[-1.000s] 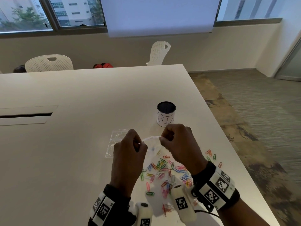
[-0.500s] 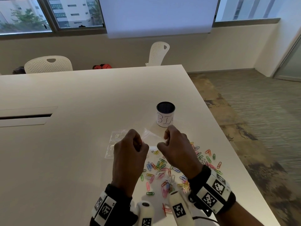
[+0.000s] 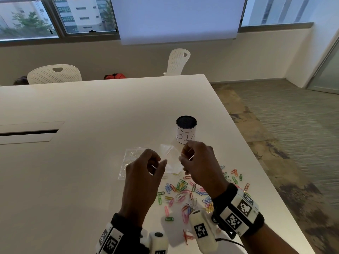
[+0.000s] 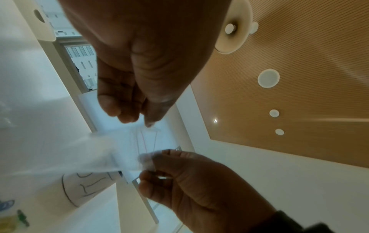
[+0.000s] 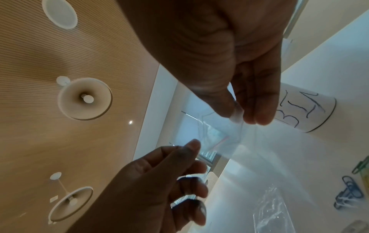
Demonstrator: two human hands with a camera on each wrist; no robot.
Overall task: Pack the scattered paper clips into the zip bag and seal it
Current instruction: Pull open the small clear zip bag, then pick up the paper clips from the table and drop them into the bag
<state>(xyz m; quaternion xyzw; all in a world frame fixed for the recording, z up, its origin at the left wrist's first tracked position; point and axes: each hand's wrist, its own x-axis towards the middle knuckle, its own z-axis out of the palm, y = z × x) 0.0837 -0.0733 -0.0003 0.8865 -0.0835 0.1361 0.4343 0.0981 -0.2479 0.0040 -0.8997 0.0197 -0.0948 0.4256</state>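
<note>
I hold a clear zip bag in the air between both hands, just in front of the cup. My left hand pinches one side of its top edge with thumb and forefinger. My right hand pinches the other side. In the left wrist view the left hand and right hand pull the bag taut, and its red zip line shows. The right wrist view shows the right hand gripping the bag. Several coloured paper clips lie scattered on the white table beneath my wrists.
A white cup marked BIN stands just beyond my hands. A second clear plastic bag lies flat on the table to the left. The table's right edge runs close to the clips. White chairs stand at the far side.
Both hands have shifted a little forward toward the cup with the bag still pinched. The bag's film now stands up between the fingers instead of sagging.
</note>
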